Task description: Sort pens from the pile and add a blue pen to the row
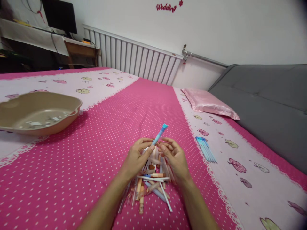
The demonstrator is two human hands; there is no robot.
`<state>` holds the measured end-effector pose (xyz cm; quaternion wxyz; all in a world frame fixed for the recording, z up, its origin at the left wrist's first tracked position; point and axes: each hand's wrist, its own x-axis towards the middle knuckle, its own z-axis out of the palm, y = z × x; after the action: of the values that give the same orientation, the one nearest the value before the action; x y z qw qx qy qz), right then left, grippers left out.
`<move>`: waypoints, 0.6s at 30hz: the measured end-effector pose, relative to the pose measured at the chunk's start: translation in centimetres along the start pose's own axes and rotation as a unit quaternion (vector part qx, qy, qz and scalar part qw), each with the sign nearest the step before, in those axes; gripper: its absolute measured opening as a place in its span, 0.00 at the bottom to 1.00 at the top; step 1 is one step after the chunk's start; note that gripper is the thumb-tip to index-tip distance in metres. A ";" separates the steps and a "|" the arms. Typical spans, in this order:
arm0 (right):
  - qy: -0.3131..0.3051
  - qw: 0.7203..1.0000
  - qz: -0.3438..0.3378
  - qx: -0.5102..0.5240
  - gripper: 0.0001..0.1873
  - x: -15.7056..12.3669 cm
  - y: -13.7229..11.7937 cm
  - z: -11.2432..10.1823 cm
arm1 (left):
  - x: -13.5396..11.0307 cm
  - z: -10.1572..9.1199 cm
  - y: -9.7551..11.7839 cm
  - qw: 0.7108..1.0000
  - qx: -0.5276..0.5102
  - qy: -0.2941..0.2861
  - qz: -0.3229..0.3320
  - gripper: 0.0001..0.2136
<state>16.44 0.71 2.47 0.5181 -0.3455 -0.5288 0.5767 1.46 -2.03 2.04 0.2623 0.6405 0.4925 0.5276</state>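
My left hand [139,155] is closed, pinching a light-blue pen-like tube [158,135] between thumb and fingers. The tube tilts up to the right and has a brighter blue square end. Close beside its lower part is my right hand [176,158], with curled fingers and the thumb drawn in toward them. Whatever lies between those fingertips is too small to make out. Below both hands spreads a loose pile of pen parts [155,175]: clear and pinkish tubes, orange-tan barrels and thin white sticks. The forearms partly cover its sides.
To the left stands a beige plastic basin [45,95] with small white pieces in it. Several light-blue pens [206,150] lie side by side at the right. A pink pillow [209,103] rests by the grey headboard [261,92]. The bedspread [100,143] is pink with white dots.
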 end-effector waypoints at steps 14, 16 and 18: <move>0.132 0.990 -0.039 -0.010 0.17 0.4 -0.8 -0.4 | -0.3 0.1 -0.5 0.992 0.123 -0.009 0.017 0.11; 0.137 0.989 -0.050 -0.016 0.16 0.5 -0.6 -0.6 | -0.3 0.1 -0.6 0.991 0.133 -0.010 0.019 0.11; 0.144 0.988 -0.057 -0.012 0.15 0.6 -0.4 -0.9 | -0.3 0.0 -0.7 0.990 0.142 -0.010 0.015 0.11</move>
<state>17.22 1.51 2.74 0.6168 -0.4003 -0.4746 0.4837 1.23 -2.01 1.32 0.1662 0.6835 0.5502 0.4499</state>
